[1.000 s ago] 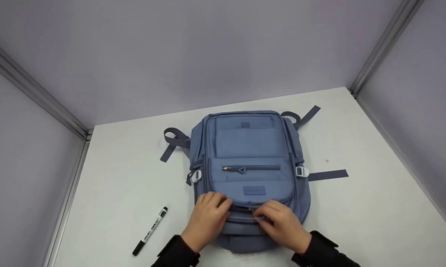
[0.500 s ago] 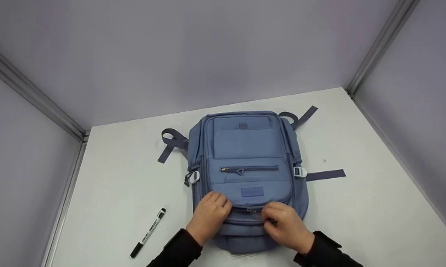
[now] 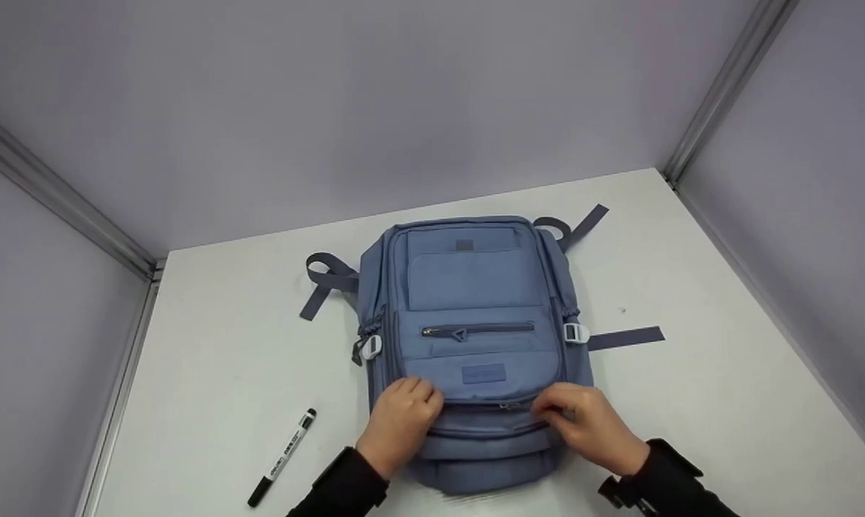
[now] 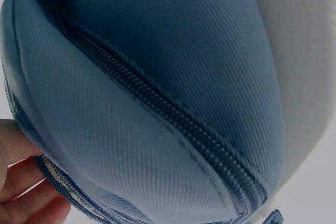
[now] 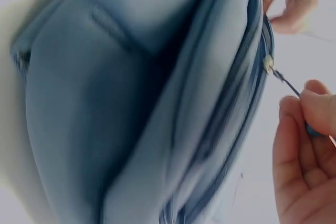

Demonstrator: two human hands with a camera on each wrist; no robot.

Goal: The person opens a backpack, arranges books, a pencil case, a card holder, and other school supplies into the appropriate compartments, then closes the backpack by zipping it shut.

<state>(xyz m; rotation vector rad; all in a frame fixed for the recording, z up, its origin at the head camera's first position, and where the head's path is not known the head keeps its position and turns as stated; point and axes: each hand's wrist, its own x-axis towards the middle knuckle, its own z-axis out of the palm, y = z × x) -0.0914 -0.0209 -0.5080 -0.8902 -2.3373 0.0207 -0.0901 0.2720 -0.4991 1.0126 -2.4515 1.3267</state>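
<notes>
A blue backpack point(image 3: 479, 280) lies front side up on the white table, its lower end toward the person. On the lower left, my left hand point(image 3: 404, 420) grips the edge of the front pocket beside its zipper. The left wrist view shows its thumb and fingers point(image 4: 32, 182) on either side of that edge. My right hand point(image 3: 583, 424) pinches the zipper pull point(image 5: 290, 85) between thumb and fingers. The cord runs taut to the metal zipper slider point(image 5: 269, 64). The pull's end is mostly hidden inside the fingers.
A black-and-white marker point(image 3: 283, 458) lies on the table point(image 3: 217, 345) left of the backpack. Dark straps point(image 3: 626, 338) spread from the bag's sides, with white buckles point(image 3: 576, 333) near them. Grey walls point(image 3: 418, 108) stand behind and at both sides.
My right hand has moved right, and the zipper slider has travelled right along the front zipper. My left hand keeps its place on the bag. The whole scene has shifted slightly left in view.
</notes>
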